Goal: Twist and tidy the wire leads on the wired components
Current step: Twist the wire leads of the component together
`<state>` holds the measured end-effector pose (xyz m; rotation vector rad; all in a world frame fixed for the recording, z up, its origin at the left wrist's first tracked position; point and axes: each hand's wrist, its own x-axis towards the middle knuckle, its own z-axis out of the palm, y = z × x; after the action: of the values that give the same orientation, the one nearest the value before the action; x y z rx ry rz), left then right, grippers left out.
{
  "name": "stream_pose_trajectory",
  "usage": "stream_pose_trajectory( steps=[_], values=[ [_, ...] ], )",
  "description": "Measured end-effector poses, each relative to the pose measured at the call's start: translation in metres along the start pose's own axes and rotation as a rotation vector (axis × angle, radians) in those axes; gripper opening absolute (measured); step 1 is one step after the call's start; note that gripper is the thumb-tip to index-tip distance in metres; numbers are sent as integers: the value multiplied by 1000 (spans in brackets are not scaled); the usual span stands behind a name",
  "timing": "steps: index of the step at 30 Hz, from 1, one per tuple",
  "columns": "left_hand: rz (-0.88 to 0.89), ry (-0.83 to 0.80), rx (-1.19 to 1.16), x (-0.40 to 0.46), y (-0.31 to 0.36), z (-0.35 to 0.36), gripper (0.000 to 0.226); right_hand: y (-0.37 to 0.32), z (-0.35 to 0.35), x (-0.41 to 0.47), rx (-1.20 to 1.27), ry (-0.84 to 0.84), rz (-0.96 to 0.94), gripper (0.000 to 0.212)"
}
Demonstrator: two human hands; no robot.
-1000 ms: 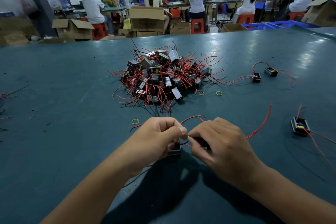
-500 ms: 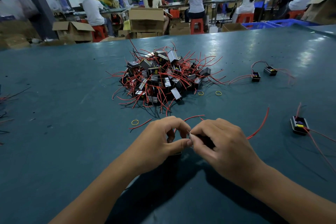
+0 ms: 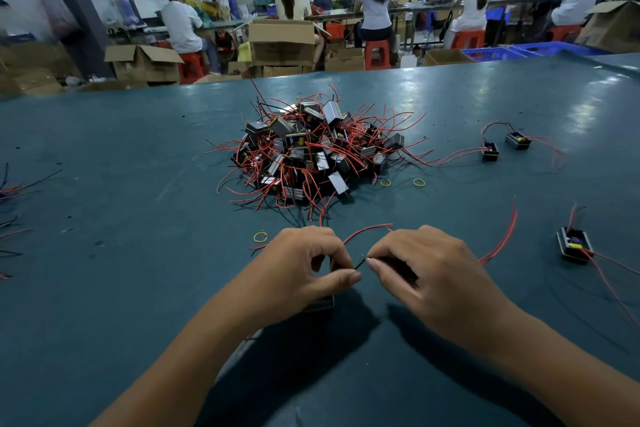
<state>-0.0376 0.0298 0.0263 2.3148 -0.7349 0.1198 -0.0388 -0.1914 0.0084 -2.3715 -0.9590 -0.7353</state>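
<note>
Between both hands point(image 3: 363, 267), black lead point(image 3: 360, 264) now more exposed.

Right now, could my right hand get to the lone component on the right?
Probably yes. The component lies alone on the table with nothing between, but the right hand and left hand pinch a black lead, so let go first.

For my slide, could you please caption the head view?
Both hands, left hand and right hand, pinch a black wire before a pile of wired parts.
</note>
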Motion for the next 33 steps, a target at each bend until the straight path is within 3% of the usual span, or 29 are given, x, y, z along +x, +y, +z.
stream_pose_trajectory(
  steps=[3, 5, 8, 13, 19, 24, 33],
  values=[
    [-46, 63, -110, 0, -2, -1, 20, 1, -2, 0, 21, -41, -32, 20],
    [-72, 73, -62, 1, -3, -1, 13, 2, -3, 0, 37, -75, -51, 18],
    [-57, -115, 23, 1, -5, 3, 9, 4, -6, 1, 36, -95, -55, 17],
    [-110, -330, -66, 0, -7, 0, 13, 8, -11, 2, 30, -116, -47, 13],
    [-117, -344, -198, -1, -8, -11, 20, 6, -14, 4, 29, -96, -58, 14],
    [-129, -426, -176, -2, -10, -9, 19, 5, -16, 4, 37, -101, -73, 9],
    [-185, -417, -294, -1, -8, -1, 18, 4, -17, 4, 59, -106, -80, 19]
  ],
)
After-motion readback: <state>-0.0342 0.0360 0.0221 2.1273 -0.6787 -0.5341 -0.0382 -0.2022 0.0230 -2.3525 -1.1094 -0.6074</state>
